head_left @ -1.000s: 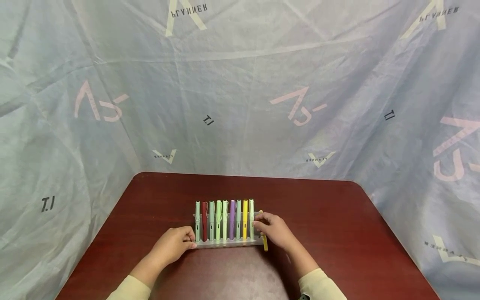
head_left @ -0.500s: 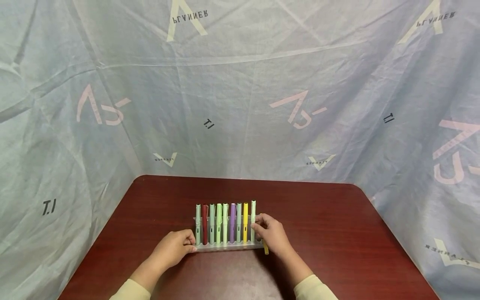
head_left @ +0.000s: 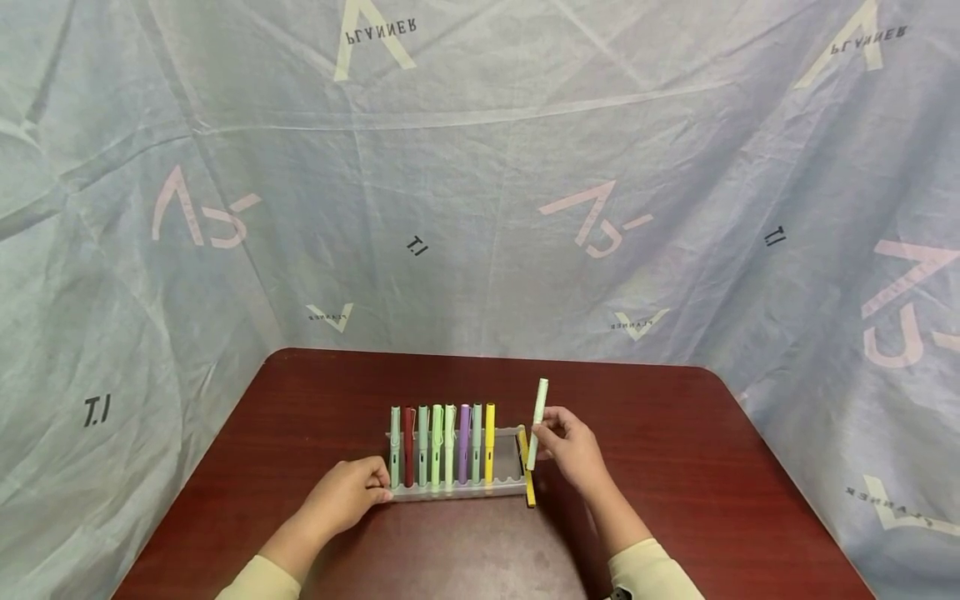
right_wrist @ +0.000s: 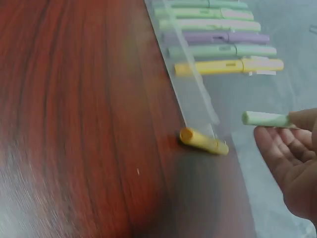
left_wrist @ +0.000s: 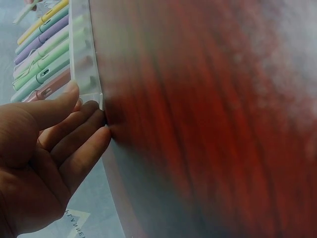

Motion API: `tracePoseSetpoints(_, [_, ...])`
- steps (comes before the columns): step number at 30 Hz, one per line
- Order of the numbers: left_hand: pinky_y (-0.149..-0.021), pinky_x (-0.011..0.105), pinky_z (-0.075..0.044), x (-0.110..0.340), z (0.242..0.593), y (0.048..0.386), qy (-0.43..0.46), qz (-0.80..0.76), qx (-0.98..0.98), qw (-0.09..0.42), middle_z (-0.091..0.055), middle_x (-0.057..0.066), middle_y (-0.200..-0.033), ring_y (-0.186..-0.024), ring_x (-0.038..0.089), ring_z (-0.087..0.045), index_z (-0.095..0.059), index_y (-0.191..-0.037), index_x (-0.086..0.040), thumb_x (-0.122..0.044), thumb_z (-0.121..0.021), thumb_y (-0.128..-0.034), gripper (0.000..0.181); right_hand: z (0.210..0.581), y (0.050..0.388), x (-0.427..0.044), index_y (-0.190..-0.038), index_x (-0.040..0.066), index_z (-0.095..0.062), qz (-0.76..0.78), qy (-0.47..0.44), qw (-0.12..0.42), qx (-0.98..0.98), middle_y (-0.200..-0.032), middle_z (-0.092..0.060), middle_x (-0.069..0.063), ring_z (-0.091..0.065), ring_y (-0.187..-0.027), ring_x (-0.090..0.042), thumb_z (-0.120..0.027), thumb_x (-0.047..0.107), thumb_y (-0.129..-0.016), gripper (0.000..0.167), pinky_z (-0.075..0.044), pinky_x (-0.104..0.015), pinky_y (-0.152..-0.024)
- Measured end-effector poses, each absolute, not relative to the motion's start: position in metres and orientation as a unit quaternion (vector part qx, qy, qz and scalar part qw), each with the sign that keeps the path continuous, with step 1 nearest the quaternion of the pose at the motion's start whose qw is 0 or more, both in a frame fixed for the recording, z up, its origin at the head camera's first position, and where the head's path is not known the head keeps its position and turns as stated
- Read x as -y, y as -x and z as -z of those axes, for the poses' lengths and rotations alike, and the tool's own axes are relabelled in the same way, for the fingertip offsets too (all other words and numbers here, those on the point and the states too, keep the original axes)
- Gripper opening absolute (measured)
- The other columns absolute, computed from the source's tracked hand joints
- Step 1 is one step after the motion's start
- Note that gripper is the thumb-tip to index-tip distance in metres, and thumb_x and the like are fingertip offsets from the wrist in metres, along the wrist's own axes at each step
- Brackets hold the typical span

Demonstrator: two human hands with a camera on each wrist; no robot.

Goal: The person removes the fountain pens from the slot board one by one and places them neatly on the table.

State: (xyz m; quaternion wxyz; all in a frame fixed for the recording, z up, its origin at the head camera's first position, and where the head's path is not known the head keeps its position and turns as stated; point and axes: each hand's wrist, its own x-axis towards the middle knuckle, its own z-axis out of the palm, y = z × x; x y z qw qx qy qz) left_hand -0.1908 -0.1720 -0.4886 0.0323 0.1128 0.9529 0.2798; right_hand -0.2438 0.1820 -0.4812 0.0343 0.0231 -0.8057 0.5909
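Note:
My right hand pinches a pale green pen between thumb and fingers, held nearly upright, just right of a clear pen tray. In the right wrist view the end of this pale green pen sticks out past the thumb. My left hand grips the tray's near left corner, thumb on top, as the left wrist view shows. Side by side in the tray lie several pens, among them a dark red pen, a purple pen and a yellow pen at the right end of the row.
Another yellow pen lies along the tray's right end, slightly slanted. Everything stands on a dark red wooden table. A grey printed cloth hangs behind and at both sides.
The pale green pen has come out of the right end of the row, lifted up and to the right by my right hand. My left hand stays on the tray's corner.

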Motion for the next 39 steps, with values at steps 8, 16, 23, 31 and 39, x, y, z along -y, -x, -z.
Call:
tracePoseSetpoints(8, [-0.062,0.028,-0.041,0.172,0.489,0.19,-0.112,-0.274,-0.955,0.026,-0.055,-0.016,-0.066,-0.061,0.006,-0.047,-0.061,-0.084,-0.023,-0.023,-0.078,-0.0831,0.017,0.498,0.246,-0.195,-0.116,-0.001,-0.062,-0.548,0.004,-0.019,0.837,-0.094,-0.064,-0.013,-0.064,-0.069,-0.021,-0.064,0.009,-0.094,0.025,-0.057,-0.037,-0.06])
tracePoseSetpoints(16, [-0.062,0.028,-0.041,0.171,0.489,0.19,-0.109,-0.276,-0.955,0.03,-0.053,-0.015,-0.064,-0.06,0.007,-0.046,-0.061,-0.084,-0.023,-0.023,-0.077,-0.0835,0.017,0.513,0.246,-0.194,-0.108,-0.002,-0.063,-0.516,0.011,-0.053,0.855,-0.085,-0.066,-0.01,-0.063,-0.065,-0.019,-0.066,0.005,-0.089,0.02,-0.056,-0.037,-0.054])
tracePoseSetpoints(23, [-0.062,0.029,-0.041,0.172,0.489,0.191,-0.11,-0.275,-0.955,0.029,-0.056,-0.016,-0.066,-0.061,0.006,-0.047,-0.06,-0.083,-0.024,-0.024,-0.077,-0.0833,0.017,0.513,0.244,-0.19,-0.108,-0.003,-0.063,-0.483,0.021,-0.069,0.873,-0.085,-0.068,-0.01,-0.064,-0.062,-0.018,-0.066,0.006,-0.089,0.021,-0.056,-0.035,-0.053])
tracePoseSetpoints(31, [-0.062,0.029,-0.041,0.172,0.489,0.19,-0.109,-0.274,-0.955,0.025,-0.056,-0.016,-0.066,-0.061,0.006,-0.047,-0.06,-0.083,-0.024,-0.023,-0.078,-0.083,0.018,0.514,0.243,-0.189,-0.115,-0.002,-0.062,-0.448,0.002,-0.059,0.892,-0.091,-0.067,-0.012,-0.066,-0.06,-0.019,-0.067,0.009,-0.089,0.029,-0.055,-0.033,-0.052])
tracePoseSetpoints(39, [-0.062,0.029,-0.042,0.172,0.49,0.191,-0.11,-0.275,-0.955,0.024,-0.057,-0.017,-0.067,-0.061,0.006,-0.048,-0.06,-0.082,-0.024,-0.023,-0.078,-0.0826,0.018,0.52,0.243,-0.191,-0.12,0.0,-0.059,-0.426,-0.013,-0.048,0.903,-0.088,-0.065,-0.012,-0.064,-0.057,-0.017,-0.069,0.012,-0.089,0.034,-0.054,-0.03,-0.05])
